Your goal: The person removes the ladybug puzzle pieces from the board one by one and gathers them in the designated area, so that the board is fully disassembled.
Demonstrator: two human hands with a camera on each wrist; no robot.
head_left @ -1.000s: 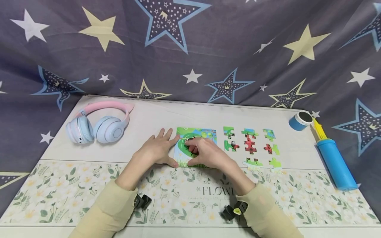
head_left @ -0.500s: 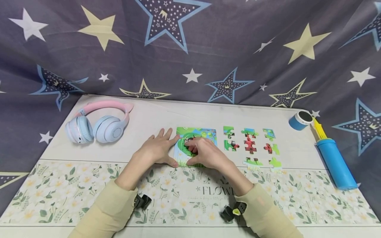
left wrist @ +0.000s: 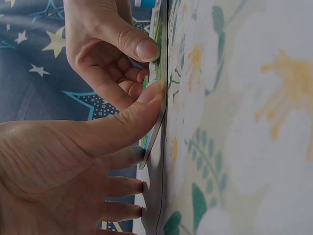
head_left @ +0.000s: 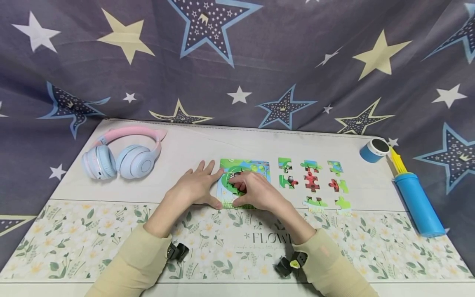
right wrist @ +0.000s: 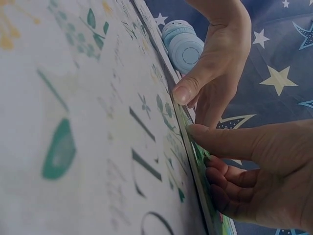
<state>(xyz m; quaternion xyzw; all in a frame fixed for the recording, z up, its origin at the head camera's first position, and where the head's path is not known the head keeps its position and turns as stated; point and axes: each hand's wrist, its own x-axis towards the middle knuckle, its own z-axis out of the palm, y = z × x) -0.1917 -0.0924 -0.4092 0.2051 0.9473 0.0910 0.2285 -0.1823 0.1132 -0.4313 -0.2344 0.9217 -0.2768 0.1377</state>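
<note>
A jigsaw puzzle board [head_left: 224, 199] with a green and blue picture lies on the table, partly covered by both hands. My left hand [head_left: 196, 185] spreads over its left side, with the index finger and thumb touching the edge. Over the middle of the board, my right hand [head_left: 259, 189] has curled fingers at a puzzle piece; its thumb rests near the front edge. A small green puzzle piece edge [left wrist: 145, 82] tips up by these fingers in the left wrist view. The fingers hide most of that piece. Several loose puzzle pieces [head_left: 311, 182] lie in rows on the right.
Pink and blue headphones [head_left: 135, 161] lie at the back left. A small blue and white cylinder [head_left: 374, 151] stands at the back right, beside a blue hand pump [head_left: 419, 204] with a yellow end. A starry curtain [head_left: 237, 62] hangs behind the table.
Both hands stay almost in place. The right fingertips shift slightly left on the board, and the picture beneath them looks a little displaced. The loose pieces have not moved.
</note>
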